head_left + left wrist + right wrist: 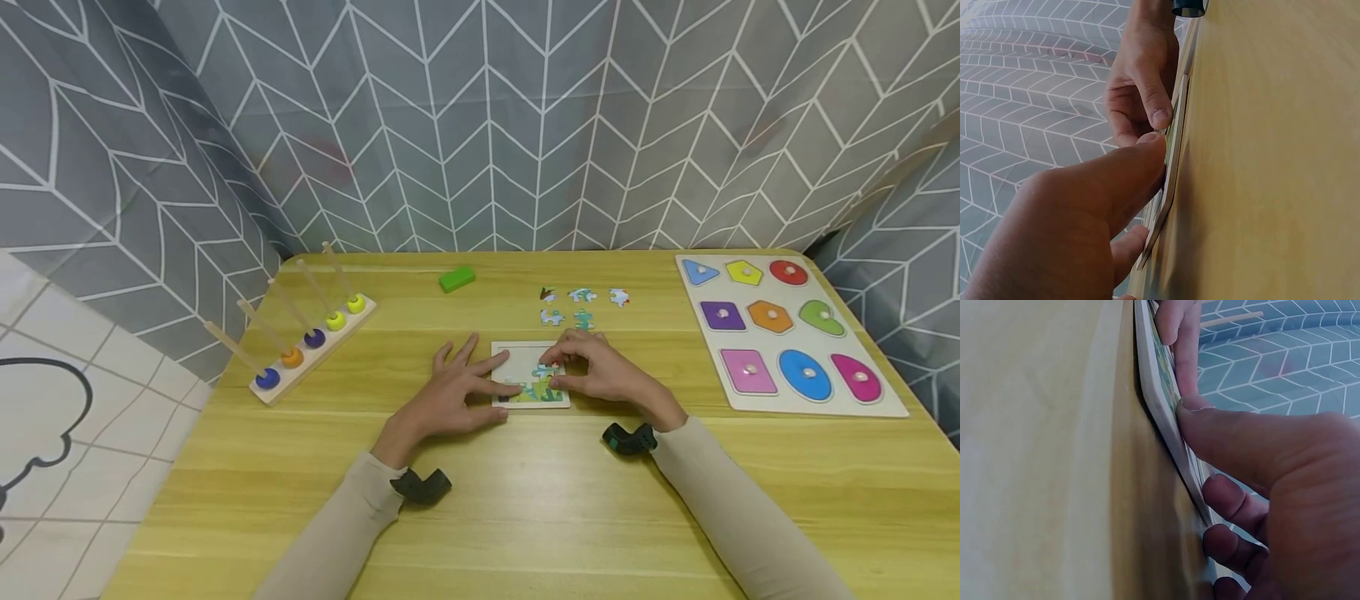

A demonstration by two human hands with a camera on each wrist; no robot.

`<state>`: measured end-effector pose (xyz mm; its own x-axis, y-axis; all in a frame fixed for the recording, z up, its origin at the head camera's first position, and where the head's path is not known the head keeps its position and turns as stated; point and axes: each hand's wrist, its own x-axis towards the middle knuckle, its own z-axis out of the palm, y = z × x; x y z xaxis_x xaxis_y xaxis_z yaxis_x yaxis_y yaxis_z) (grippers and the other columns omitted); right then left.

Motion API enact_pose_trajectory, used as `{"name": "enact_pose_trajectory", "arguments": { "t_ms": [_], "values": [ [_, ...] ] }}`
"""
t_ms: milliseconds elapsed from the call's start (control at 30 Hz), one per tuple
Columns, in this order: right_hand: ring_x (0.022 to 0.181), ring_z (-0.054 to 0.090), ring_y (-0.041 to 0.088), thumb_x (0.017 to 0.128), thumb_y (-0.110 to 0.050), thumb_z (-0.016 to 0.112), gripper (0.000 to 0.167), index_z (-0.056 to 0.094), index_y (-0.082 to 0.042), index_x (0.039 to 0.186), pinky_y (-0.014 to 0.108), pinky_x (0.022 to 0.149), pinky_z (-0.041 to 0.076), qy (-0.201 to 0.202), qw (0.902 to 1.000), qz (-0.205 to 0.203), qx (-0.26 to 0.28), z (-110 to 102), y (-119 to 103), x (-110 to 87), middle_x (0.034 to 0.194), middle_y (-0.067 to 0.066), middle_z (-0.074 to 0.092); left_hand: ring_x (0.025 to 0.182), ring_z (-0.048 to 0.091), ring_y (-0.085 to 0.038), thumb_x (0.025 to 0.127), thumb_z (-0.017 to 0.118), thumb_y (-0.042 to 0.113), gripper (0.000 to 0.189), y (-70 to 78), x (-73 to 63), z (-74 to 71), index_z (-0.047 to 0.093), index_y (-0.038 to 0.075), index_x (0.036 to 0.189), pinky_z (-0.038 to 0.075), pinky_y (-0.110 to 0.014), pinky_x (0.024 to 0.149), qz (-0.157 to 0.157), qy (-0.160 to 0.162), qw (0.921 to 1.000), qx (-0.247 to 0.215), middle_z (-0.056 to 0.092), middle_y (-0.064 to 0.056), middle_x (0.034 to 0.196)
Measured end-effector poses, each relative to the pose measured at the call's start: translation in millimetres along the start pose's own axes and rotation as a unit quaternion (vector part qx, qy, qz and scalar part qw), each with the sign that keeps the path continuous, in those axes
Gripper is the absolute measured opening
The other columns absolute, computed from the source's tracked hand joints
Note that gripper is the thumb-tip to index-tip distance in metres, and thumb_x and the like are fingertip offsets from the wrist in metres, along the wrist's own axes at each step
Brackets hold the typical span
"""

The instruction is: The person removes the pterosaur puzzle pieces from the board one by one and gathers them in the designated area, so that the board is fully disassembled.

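Note:
A small jigsaw puzzle tray (516, 360) lies on the table, its lower part filled with green printed pieces. My left hand (459, 395) is spread over the left side of the tray, its straight fingers touching the board. From the right, my right hand (600, 368) pinches a jigsaw piece (544, 372) between thumb and fingers, low over the tray's right half. In the right wrist view the thumb (1210, 428) bends down onto the printed surface, while the other fingertips curl at the tray's edge. The left wrist view shows both hands close together over the thin board; the held piece is mostly hidden there.
Several loose jigsaw pieces (582, 318) lie behind the tray. A green block (457, 279) sits further back. At left stands a wooden peg rack (292, 367) with coloured beads; at right lies a shape board (705, 279) with knobbed shapes. A patterned curtain (480, 125) hangs behind the table.

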<state>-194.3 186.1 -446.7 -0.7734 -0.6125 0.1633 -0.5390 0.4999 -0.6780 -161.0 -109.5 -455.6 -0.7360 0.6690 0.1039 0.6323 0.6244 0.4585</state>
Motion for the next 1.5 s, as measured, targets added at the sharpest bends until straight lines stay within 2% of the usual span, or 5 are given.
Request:
{"name": "enact_pose_trajectory", "arguments": {
  "t_ms": [300,667,933,1200,1500],
  "values": [
    [0.094,0.053,0.014,0.089,-0.016,0.079,0.024,0.075,-0.015,0.114,0.039,0.087,0.029,0.003,0.9999,0.001,0.010,1,1,0.3,0.097,-0.004,0.065,0.158,0.006,-0.044,0.095,0.062,0.054,0.040,1.5,-1.3,-1.2,0.066,0.043,0.132,0.001,-0.069,0.121,-0.006,-0.002,1.0000,0.000,0.037,0.005,0.164],
    [0.095,0.050,0.019,0.092,-0.018,0.077,0.025,0.073,-0.014,0.117,0.033,0.083,0.043,0.018,0.9976,0.035,0.056,-4,7,-1.6,0.104,0.004,0.065,0.158,0.007,-0.046,0.094,0.064,0.053,0.039,0.4,-1.6,-0.3,0.067,0.042,0.132,0.002,-0.071,0.120,0.000,0.004,1.0000,-0.001,0.038,0.003,0.164],
    [0.093,0.050,0.020,0.094,-0.013,0.074,0.025,0.074,-0.012,0.119,0.031,0.081,0.043,0.057,0.9956,0.054,0.050,-14,18,-5.9,0.105,0.006,0.064,0.158,0.008,-0.046,0.094,0.065,0.052,0.039,0.9,-1.0,-0.5,0.068,0.041,0.131,0.003,-0.071,0.120,-0.001,0.004,1.0000,-0.003,0.039,0.003,0.163],
    [0.087,0.048,0.034,0.092,0.000,0.071,0.029,0.071,0.002,0.121,0.035,0.073,0.040,0.118,0.9898,0.065,0.046,-29,32,-13.7,0.107,0.019,0.062,0.158,0.007,-0.045,0.094,0.065,0.052,0.039,0.5,-0.6,-0.7,0.068,0.041,0.131,0.001,-0.070,0.120,0.000,0.001,1.0000,-0.003,0.038,0.003,0.164],
    [0.096,0.052,0.021,0.095,-0.010,0.072,0.026,0.073,-0.006,0.120,0.023,0.079,0.041,0.165,0.9807,0.104,0.015,-45,49,-25.6,0.110,0.013,0.064,0.158,0.007,-0.045,0.094,0.066,0.052,0.039,0.9,-1.0,-0.6,0.068,0.041,0.131,0.002,-0.070,0.120,0.001,0.003,1.0000,-0.006,0.038,0.003,0.164]
  ]
}}
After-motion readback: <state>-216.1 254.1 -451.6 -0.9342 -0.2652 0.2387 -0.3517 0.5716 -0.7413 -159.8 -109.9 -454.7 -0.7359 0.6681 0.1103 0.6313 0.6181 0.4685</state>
